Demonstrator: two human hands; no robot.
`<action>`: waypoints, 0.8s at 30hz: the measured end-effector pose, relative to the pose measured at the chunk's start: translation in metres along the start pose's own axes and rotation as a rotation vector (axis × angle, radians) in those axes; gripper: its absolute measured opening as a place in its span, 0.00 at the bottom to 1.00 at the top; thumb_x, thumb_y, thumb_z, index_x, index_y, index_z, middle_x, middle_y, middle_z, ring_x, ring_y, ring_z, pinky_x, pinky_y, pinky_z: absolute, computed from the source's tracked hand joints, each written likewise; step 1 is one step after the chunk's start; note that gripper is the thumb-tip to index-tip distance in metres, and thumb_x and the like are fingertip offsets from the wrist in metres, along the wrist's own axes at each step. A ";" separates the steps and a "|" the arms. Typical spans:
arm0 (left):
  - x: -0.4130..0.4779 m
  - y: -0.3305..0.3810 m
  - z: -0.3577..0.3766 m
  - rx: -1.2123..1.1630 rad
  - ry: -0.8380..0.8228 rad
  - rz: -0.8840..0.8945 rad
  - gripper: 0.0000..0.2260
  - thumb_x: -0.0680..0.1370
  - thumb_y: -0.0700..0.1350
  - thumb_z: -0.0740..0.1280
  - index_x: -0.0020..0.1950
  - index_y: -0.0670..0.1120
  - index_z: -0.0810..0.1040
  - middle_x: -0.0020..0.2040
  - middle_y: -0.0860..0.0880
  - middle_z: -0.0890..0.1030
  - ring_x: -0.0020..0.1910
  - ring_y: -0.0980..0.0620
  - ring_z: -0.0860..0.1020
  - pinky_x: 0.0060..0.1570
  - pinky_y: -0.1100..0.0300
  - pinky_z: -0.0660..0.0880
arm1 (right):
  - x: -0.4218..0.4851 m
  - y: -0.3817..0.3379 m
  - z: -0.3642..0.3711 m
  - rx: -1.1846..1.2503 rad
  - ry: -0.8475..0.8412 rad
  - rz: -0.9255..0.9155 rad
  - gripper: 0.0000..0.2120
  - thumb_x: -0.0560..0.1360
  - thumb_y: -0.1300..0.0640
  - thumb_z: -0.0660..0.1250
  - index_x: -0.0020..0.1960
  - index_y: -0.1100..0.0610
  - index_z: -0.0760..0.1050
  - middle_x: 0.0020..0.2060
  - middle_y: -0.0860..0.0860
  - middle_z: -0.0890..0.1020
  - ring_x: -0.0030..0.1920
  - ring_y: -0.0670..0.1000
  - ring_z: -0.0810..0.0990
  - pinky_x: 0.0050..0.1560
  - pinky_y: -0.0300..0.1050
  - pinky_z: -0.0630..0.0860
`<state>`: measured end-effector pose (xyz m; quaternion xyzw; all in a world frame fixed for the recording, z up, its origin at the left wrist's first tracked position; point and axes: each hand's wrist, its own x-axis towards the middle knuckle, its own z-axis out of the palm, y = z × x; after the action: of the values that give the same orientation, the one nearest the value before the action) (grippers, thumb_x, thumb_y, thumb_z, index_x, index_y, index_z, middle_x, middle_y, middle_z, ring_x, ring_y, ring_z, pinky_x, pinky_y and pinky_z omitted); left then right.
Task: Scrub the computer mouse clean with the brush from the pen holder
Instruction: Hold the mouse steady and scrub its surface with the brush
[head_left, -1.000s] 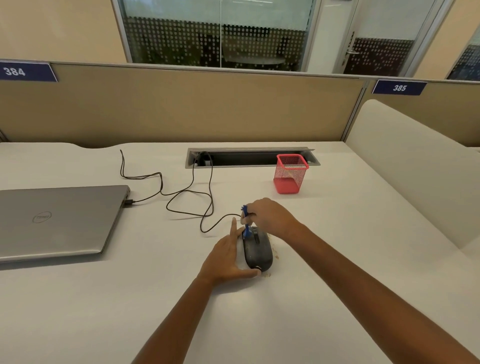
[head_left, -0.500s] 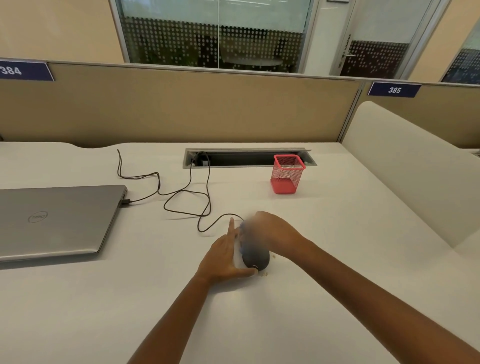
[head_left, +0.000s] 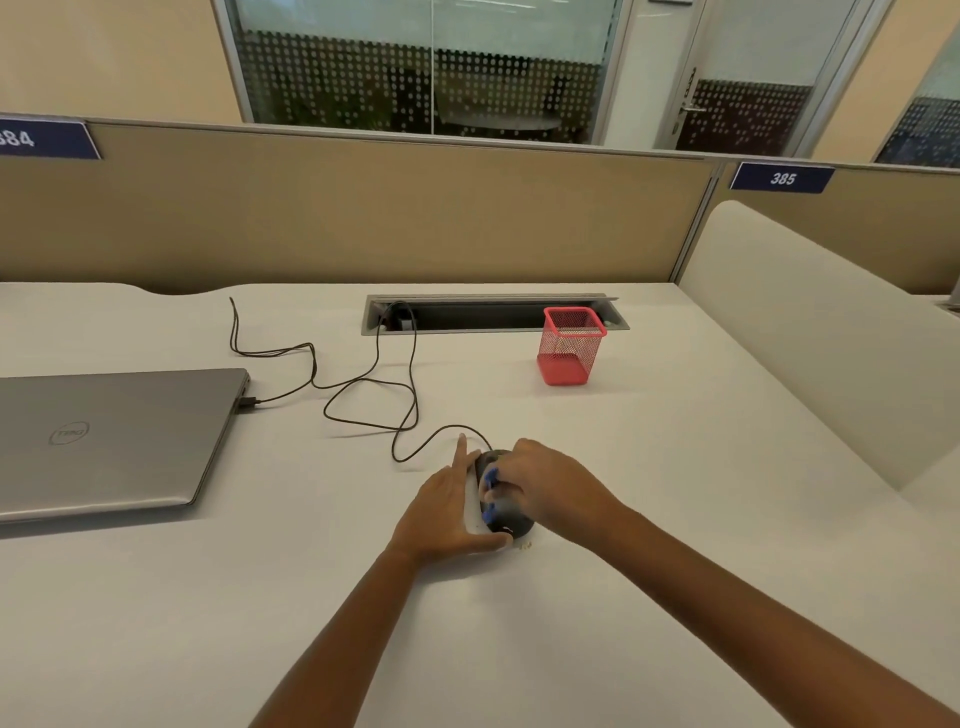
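A black wired computer mouse lies on the white desk, mostly covered by my hands. My left hand braces its left side, index finger straight along it and thumb against its near end. My right hand reaches over the mouse from the right and grips a small blue brush, which is blurred and lies on the mouse's top. The red mesh pen holder stands behind, to the right, with nothing showing inside it.
A closed grey laptop lies at the left, with black cables looping from it and the mouse to a cable slot at the desk's back. A few crumbs sit by the mouse. A beige partition bounds the right side.
My right hand with the brush has moved from the mouse's far end toward its near end along the top. My left hand and the mouse stay in place.
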<state>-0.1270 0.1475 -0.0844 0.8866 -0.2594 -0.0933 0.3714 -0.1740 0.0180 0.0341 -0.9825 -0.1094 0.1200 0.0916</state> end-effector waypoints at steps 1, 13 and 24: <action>0.000 0.000 0.000 -0.001 0.001 0.000 0.57 0.58 0.70 0.66 0.74 0.51 0.36 0.72 0.52 0.65 0.68 0.52 0.65 0.61 0.66 0.58 | -0.003 0.000 -0.001 0.014 0.008 -0.017 0.13 0.76 0.54 0.61 0.57 0.56 0.77 0.53 0.59 0.77 0.55 0.57 0.75 0.52 0.49 0.72; -0.002 0.001 -0.001 0.003 0.015 0.003 0.55 0.58 0.68 0.66 0.74 0.51 0.38 0.70 0.51 0.67 0.65 0.53 0.67 0.59 0.65 0.61 | 0.017 0.011 0.012 -0.041 0.138 0.036 0.14 0.79 0.57 0.57 0.61 0.56 0.74 0.58 0.56 0.78 0.58 0.54 0.72 0.55 0.46 0.71; -0.001 0.002 -0.003 0.004 0.018 0.000 0.55 0.57 0.68 0.66 0.74 0.50 0.40 0.70 0.51 0.66 0.64 0.53 0.67 0.57 0.66 0.60 | 0.006 0.018 -0.001 0.204 0.317 0.029 0.13 0.79 0.59 0.56 0.58 0.58 0.77 0.54 0.56 0.81 0.57 0.55 0.72 0.56 0.45 0.68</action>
<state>-0.1279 0.1487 -0.0812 0.8881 -0.2563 -0.0846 0.3721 -0.1648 0.0016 0.0305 -0.9762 -0.0669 -0.0244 0.2050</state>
